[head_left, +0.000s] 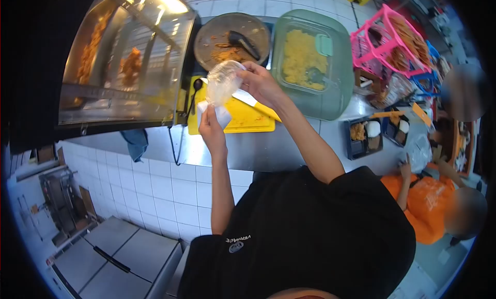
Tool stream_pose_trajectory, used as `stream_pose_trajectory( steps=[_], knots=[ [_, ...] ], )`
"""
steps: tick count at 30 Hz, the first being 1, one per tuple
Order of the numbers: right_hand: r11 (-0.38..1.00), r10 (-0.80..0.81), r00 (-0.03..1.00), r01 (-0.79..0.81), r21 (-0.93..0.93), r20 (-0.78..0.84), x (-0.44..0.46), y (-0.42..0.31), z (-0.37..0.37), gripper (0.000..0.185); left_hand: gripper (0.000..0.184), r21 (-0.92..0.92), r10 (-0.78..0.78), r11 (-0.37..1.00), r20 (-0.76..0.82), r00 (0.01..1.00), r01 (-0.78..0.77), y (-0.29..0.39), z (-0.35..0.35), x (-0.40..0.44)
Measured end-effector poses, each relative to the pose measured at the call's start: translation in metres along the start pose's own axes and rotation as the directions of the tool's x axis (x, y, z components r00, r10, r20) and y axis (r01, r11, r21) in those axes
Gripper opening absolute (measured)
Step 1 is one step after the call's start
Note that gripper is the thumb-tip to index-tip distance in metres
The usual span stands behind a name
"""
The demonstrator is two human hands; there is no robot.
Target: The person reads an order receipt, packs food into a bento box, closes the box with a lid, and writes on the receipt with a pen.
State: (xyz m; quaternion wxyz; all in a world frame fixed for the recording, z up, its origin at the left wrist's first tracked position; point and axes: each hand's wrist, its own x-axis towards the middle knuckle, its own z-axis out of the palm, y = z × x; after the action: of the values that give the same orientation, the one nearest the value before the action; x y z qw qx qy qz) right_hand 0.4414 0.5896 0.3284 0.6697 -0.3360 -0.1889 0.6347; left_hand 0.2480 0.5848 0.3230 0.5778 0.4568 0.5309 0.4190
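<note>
A clear plastic bag (224,82) is held up in front of me, above a yellow cutting board (250,115). My right hand (262,84) pinches its upper right edge between thumb and fingers. Lower down, my left hand (212,128) is closed on a small white paper-like piece (222,116), which meets the bottom of the bag; I cannot tell whether the two are joined. A knife with a yellow handle (266,111) lies on the board beneath my right hand. Beside the bag, a black spoon-like utensil (197,87) rests at the board's left edge.
A lit glass cabinet (124,61) with fried food stands left. Behind the board are a round chopping block (206,33) and a green container (338,92) of yellow food. Meal trays (356,153), a pink basket (385,38) and a person in orange (423,206) are right.
</note>
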Motion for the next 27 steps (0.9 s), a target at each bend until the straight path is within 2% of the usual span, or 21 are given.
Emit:
stream_pose_trajectory(
  steps=[1,2,4,5,7,8,9,10,11,12,13,14,15,16,18,19,21,22,25,26,27],
  knots=[
    [0.999,-0.035,0.998,0.036,0.02,-0.058,-0.023,-0.01,-0.003,0.019,0.029,-0.253,-0.154,0.947,0.181,0.971,0.198,0.005,0.013,0.006],
    [0.996,-0.078,0.99,0.083,0.038,-0.116,-0.042,-0.02,-0.006,0.018,0.029,-0.249,-0.152,0.946,0.217,0.964,0.205,0.01,0.029,0.005],
    [0.984,-0.177,0.959,0.175,-0.028,-0.222,-0.072,-0.032,-0.016,0.015,0.035,-0.46,-0.212,0.712,0.58,0.786,0.531,0.038,0.066,-0.009],
    [0.97,-0.243,0.923,0.227,-0.09,-0.299,-0.089,-0.037,-0.021,0.012,0.035,-0.437,-0.217,0.71,0.61,0.762,0.552,0.032,0.078,-0.012],
    [0.972,-0.231,0.895,0.232,-0.045,-0.381,-0.126,-0.06,-0.016,0.009,0.044,-0.023,-0.192,0.955,0.716,0.672,0.297,0.022,0.101,-0.022],
    [0.949,-0.249,0.873,0.306,0.072,-0.418,-0.142,-0.069,-0.012,0.012,0.047,-0.1,-0.214,0.911,0.715,0.666,0.401,0.022,0.113,-0.032],
    [0.907,-0.264,0.853,0.378,0.185,-0.45,-0.156,-0.075,-0.013,0.014,0.047,-0.087,-0.219,0.909,0.731,0.646,0.407,0.02,0.123,-0.039],
    [0.887,-0.291,0.894,0.386,0.254,-0.34,-0.173,-0.075,-0.028,0.023,0.045,-0.134,-0.239,0.818,0.806,0.542,0.56,0.018,0.131,-0.044],
    [0.881,-0.302,0.885,0.401,0.25,-0.354,-0.189,-0.077,-0.039,0.023,0.044,-0.156,-0.237,0.698,0.871,0.431,0.699,0.017,0.139,-0.049],
    [0.849,-0.28,0.92,0.37,0.377,-0.273,-0.203,-0.083,-0.041,0.025,0.043,-0.122,-0.179,0.63,0.938,0.296,0.767,0.019,0.145,-0.056],
    [0.805,-0.268,0.946,0.325,0.496,-0.185,-0.213,-0.087,-0.039,0.028,0.043,-0.105,-0.185,0.628,0.942,0.279,0.771,0.021,0.153,-0.065],
    [0.788,-0.224,0.898,0.396,0.472,-0.379,-0.229,-0.089,-0.033,0.032,0.041,-0.078,-0.25,0.593,0.928,0.275,0.802,0.025,0.163,-0.076],
    [0.781,-0.229,0.891,0.409,0.473,-0.392,-0.24,-0.086,-0.037,0.032,0.04,-0.052,-0.32,0.553,0.908,0.269,0.832,0.029,0.168,-0.085],
    [0.833,-0.245,0.925,0.355,0.425,-0.292,-0.252,-0.082,-0.044,0.03,0.04,-0.035,-0.329,0.551,0.909,0.255,0.834,0.032,0.172,-0.089],
    [0.928,-0.242,0.969,0.247,0.279,-0.054,-0.276,-0.062,-0.076,0.03,0.041,0.053,-0.227,0.582,0.969,0.1,0.811,0.037,0.183,-0.091],
    [0.925,-0.249,0.966,0.257,0.28,-0.067,-0.284,-0.061,-0.074,0.03,0.041,0.066,-0.232,0.579,0.969,0.086,0.813,0.027,0.189,-0.089],
    [0.985,-0.091,0.985,0.11,0.13,-0.145,-0.302,-0.059,-0.068,0.034,0.037,0.247,-0.283,0.733,0.958,-0.047,0.634,0.0,0.201,-0.094],
    [0.983,-0.156,0.984,0.163,0.083,-0.09,-0.311,-0.06,-0.07,0.042,0.036,0.305,-0.304,0.77,0.948,-0.098,0.561,-0.009,0.206,-0.102],
    [0.968,-0.191,0.941,0.227,0.104,-0.28,-0.333,-0.07,-0.059,0.053,0.029,0.378,-0.412,0.842,0.911,0.006,0.386,-0.024,0.215,-0.141],
    [0.943,-0.22,0.946,0.269,0.196,-0.24,-0.34,-0.07,-0.063,0.065,0.025,0.27,-0.347,0.881,0.927,0.141,0.388,-0.025,0.218,-0.157],
    [0.941,-0.226,0.944,0.275,0.196,-0.242,-0.348,-0.069,-0.068,0.065,0.021,0.161,-0.275,0.914,0.921,0.276,0.373,-0.027,0.219,-0.168]
  ],
)
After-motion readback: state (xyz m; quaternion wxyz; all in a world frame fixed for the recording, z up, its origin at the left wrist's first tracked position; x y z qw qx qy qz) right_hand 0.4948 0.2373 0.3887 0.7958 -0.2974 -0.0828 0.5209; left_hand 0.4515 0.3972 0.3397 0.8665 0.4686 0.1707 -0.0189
